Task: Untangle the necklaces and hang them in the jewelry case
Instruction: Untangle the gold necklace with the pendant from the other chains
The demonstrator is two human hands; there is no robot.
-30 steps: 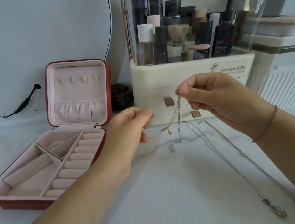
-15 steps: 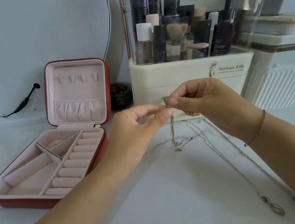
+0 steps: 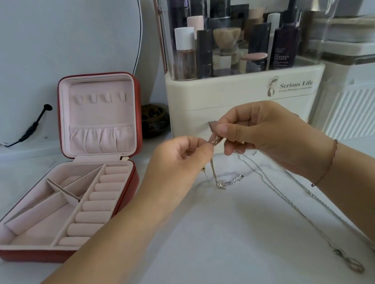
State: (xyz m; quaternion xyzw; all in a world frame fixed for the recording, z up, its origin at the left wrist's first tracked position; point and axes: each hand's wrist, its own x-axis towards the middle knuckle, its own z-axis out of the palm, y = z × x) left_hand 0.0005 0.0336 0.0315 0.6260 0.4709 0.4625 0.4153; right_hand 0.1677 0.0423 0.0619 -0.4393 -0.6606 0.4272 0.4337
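Hands, two: left hand (image 3: 179, 164) and right hand (image 3: 259, 137) meet fingertip to fingertip, each pinching one fine metal chain (image 3: 230, 181) between thumb and forefinger; the chain hangs down, its end pooled on the white marble table (image 3: 206, 245); two long silver strands (image 3: 296, 209) lie flat beside the right forearm; jewelry case (image 3: 100, 114), one, red shell, soft pink lining, lid upright with four hook tabs (image 3: 99, 98), stands open at left, well apart from the chain; cream organiser (image 3: 235, 93) just behind the hands.

Two hands (image 3: 179, 164) (image 3: 263, 132), at least two necklaces (image 3: 214, 174) (image 3: 291, 204), one jewelry case (image 3: 103, 114), one cosmetics organizer (image 3: 223, 95).
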